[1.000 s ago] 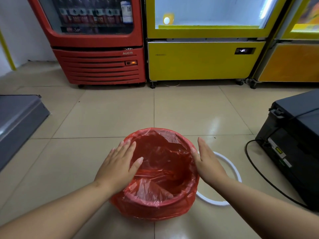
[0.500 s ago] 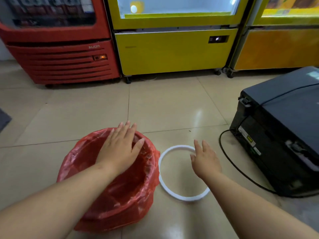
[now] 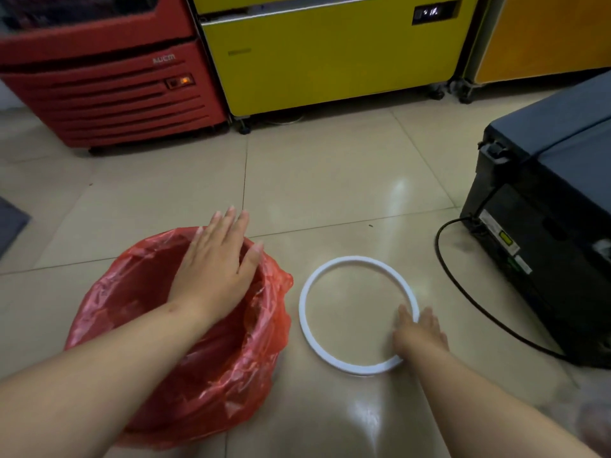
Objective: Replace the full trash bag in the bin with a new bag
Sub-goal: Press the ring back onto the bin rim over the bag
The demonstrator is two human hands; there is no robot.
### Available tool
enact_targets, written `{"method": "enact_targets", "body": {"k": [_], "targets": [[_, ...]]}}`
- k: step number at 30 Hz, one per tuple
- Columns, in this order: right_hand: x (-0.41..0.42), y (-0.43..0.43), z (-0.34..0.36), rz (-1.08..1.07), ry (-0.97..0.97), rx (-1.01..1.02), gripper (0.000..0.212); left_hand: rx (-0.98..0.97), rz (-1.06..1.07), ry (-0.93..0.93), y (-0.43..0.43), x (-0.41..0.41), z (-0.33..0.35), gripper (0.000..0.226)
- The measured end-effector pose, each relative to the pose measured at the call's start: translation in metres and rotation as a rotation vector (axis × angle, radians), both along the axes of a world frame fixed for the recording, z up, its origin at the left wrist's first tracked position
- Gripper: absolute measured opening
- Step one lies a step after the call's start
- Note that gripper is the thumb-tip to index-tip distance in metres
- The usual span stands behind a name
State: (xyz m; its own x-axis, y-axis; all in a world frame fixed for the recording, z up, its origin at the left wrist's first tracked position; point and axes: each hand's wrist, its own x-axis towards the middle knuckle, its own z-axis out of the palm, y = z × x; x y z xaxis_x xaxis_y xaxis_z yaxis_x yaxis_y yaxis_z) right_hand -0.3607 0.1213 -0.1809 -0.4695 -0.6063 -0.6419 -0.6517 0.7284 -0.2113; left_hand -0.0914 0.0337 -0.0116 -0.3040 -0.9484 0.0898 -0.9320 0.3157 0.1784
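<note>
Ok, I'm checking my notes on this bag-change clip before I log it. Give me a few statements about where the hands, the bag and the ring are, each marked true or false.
1. The left hand lies flat, fingers straight, over the open mouth of the red bag. True.
2. The white ring sits on top of the bag. False: it lies flat on the floor, to the right of the bag.
3. The right hand reaches the ring's near right edge. True.
4. The black cable is in the right hand. False: it lies on the floor farther right and runs to the black machine.
</note>
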Motion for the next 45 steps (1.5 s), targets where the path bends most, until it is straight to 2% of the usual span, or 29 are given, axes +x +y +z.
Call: {"method": "enact_targets", "body": {"k": [4, 7, 11, 14, 20, 25, 29, 31, 33, 34, 36, 37, 39, 41, 43, 45], "targets": [[0.004, -0.001, -0.013, -0.264, -0.019, 0.027, 0.057, -0.005, 0.012, 0.014, -0.003, 0.002, 0.0, 0.065], [0.005, -0.006, -0.02, -0.383, -0.034, 0.004, 0.052, 0.001, 0.013, 0.001, -0.005, 0.003, -0.001, 0.065], [0.008, -0.01, -0.011, -0.517, -0.061, -0.142, 0.038, 0.003, 0.006, -0.023, -0.004, 0.006, -0.001, 0.072], [0.008, -0.017, 0.006, -0.5, -0.063, -0.296, 0.021, 0.003, 0.005, -0.037, -0.003, 0.011, 0.001, 0.082], [0.004, -0.047, 0.059, -0.321, 0.138, -0.417, 0.029, -0.022, 0.0, -0.051, -0.004, 0.028, 0.011, 0.085], [0.016, -0.078, 0.14, -0.246, 0.187, -0.628, 0.035, -0.054, 0.069, 0.007, -0.012, 0.05, 0.034, 0.062], [0.048, -0.093, 0.204, -0.153, 0.139, -0.774, 0.043, -0.081, 0.1, 0.187, -0.016, 0.075, 0.059, 0.058], [0.074, -0.093, 0.226, -0.086, 0.107, -0.804, 0.042, -0.069, 0.158, 0.363, -0.017, 0.091, 0.071, 0.058], [0.105, -0.088, 0.239, 0.007, 0.091, -0.805, 0.043, 0.017, 0.323, 0.636, -0.017, 0.106, 0.078, 0.06], [0.12, -0.083, 0.243, 0.067, 0.085, -0.803, 0.044, 0.106, 0.419, 0.835, -0.015, 0.114, 0.081, 0.061], [0.147, -0.073, 0.244, 0.176, 0.054, -0.79, 0.046, 0.292, 0.559, 1.234, -0.009, 0.128, 0.084, 0.055], [0.158, -0.067, 0.242, 0.211, 0.033, -0.779, 0.047, 0.33, 0.598, 1.329, -0.003, 0.136, 0.083, 0.047], [0.175, -0.057, 0.237, 0.255, 0.016, -0.75, 0.047, 0.308, 0.637, 1.307, 0.006, 0.152, 0.076, 0.031], [0.185, -0.048, 0.231, 0.293, 0.024, -0.72, 0.049, 0.258, 0.645, 1.181, 0.014, 0.168, 0.064, 0.021], [0.191, -0.039, 0.225, 0.324, 0.037, -0.697, 0.051, 0.223, 0.629, 0.998, 0.021, 0.18, 0.05, 0.021], [0.195, -0.033, 0.22, 0.358, 0.083, -0.661, 0.036, 0.202, 0.62, 0.845, 0.029, 0.187, 0.039, 0.022]]}}
